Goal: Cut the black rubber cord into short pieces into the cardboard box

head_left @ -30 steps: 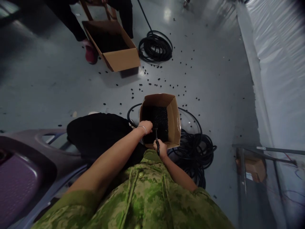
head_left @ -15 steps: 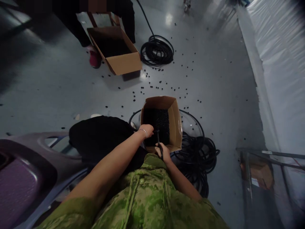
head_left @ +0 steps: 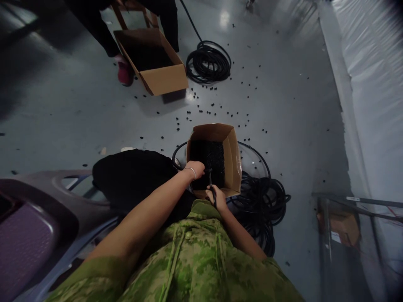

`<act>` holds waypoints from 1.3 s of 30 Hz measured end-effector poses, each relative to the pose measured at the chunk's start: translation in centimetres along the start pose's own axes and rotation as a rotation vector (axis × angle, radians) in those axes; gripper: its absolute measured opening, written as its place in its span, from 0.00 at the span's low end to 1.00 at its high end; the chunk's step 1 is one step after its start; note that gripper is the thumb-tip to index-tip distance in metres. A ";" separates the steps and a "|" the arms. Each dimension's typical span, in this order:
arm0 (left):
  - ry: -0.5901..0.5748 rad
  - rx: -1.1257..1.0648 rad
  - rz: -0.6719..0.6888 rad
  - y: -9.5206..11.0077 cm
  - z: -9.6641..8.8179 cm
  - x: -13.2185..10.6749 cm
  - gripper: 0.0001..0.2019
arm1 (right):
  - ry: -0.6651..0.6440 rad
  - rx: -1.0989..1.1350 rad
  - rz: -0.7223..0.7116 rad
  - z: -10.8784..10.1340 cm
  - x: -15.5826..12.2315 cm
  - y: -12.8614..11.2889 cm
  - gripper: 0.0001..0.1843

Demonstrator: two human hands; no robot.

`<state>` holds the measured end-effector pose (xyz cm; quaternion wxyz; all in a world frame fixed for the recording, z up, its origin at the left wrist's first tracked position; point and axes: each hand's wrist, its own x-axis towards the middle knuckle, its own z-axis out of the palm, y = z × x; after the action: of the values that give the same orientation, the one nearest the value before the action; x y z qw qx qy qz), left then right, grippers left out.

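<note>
An open cardboard box [head_left: 234, 159] stands on the floor in front of me, filled with small black pieces [head_left: 214, 157]. My left hand [head_left: 195, 167], with a thin bracelet at the wrist, is closed over the box's near edge, pinching the end of a thin black hose [head_left: 210, 180]. My right hand [head_left: 216, 198] sits just below, fingers wrapped round the same hose close to my green camouflage shirt. A big loose coil of black hose [head_left: 262, 205] lies on the floor right of the box.
Another open cardboard box [head_left: 163, 77] stands farther off, beside another person's dark legs and red shoe [head_left: 123, 71]. A second hose coil [head_left: 208, 63] lies near it. Small black pieces are scattered over the grey floor. A purple plastic chair [head_left: 28, 226] is at left, white sheeting [head_left: 371, 84] at right.
Both hands stay on the hose over the box, shifting only slightly. The view itself has wobbled a little.
</note>
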<state>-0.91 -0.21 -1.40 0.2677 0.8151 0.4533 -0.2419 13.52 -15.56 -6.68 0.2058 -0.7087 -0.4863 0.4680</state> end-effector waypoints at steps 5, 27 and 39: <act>-0.028 -0.014 0.011 -0.1 0.1 0.0 0.14 | 0.002 -0.002 0.002 0.0 0.1 0.1 0.15; -0.026 0.044 0.119 0.1 0.8 0.5 0.11 | 0.085 -0.048 -0.045 0.4 0.2 0.7 0.14; -0.033 0.005 0.096 -0.2 1.8 1.3 0.14 | 0.114 -0.216 -0.028 1.5 0.8 1.6 0.11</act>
<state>-0.72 -0.53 -3.62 0.2844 0.8325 0.4086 -0.2430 13.04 -15.79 -8.97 0.1620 -0.7453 -0.5314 0.3687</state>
